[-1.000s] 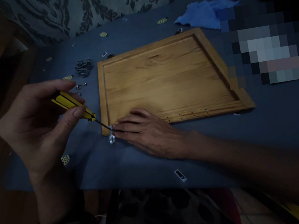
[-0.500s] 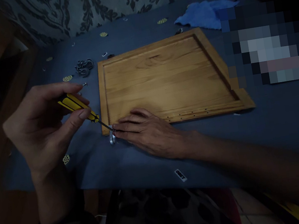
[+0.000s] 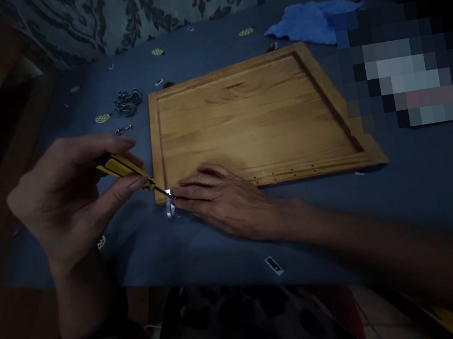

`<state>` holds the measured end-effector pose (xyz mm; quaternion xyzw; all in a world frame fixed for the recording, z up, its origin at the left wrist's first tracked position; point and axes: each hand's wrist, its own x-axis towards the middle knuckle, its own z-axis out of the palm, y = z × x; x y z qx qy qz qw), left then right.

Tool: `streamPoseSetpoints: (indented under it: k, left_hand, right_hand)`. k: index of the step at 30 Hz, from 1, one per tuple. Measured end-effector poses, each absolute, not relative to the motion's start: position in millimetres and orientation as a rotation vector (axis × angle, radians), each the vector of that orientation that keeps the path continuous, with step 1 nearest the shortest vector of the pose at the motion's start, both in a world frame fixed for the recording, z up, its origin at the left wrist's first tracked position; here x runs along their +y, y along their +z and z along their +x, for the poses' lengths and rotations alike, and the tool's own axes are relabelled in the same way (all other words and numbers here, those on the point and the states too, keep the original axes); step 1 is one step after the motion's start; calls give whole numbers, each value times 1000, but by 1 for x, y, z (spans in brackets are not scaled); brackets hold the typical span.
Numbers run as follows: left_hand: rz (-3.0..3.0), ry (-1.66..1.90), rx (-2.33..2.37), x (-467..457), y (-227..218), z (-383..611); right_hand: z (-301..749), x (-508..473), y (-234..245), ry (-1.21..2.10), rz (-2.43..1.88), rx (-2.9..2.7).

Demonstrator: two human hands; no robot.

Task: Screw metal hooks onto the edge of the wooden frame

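Observation:
My left hand [image 3: 72, 199] is closed around a yellow-and-black screwdriver [image 3: 119, 169], thumb below and fingers above its handle. The shaft slants down to the right, its tip at a small silver metal hook [image 3: 169, 207] on the near left corner of a framed wooden board [image 3: 235, 116]. My right hand [image 3: 231, 200] lies along the board's near edge, fingers together, fingertips pressed at the hook and the screwdriver tip. Those fingertips hide any screw there. The hook's curved end sticks out past the board's edge.
Several dark metal hooks [image 3: 127, 102] lie in a pile beyond my left hand, with a few small screws [image 3: 123, 129] nearer. A blue cloth [image 3: 310, 21] sits at the back right on the patterned grey-blue cover [image 3: 223, 256]. Small holes [image 3: 293, 170] line the board's near edge. A blurred patch covers the right.
My left hand and the screwdriver have shifted slightly right and down, showing more of the small screws behind. My right hand, the hook and the board stay in place.

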<state>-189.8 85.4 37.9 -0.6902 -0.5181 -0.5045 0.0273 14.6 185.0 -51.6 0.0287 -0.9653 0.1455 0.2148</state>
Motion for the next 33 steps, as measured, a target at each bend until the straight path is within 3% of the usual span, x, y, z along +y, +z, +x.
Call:
streamPoseSetpoints:
  k: [24,33]
  left_hand:
    - [-2039,-1254,-1731,81,47,-194]
    - [-2028,-1353,-1866,77,47,-192]
  right_hand:
    - [16,184,-50,432,56,-2692]
    - [15,185,-50,441,65,-2679]
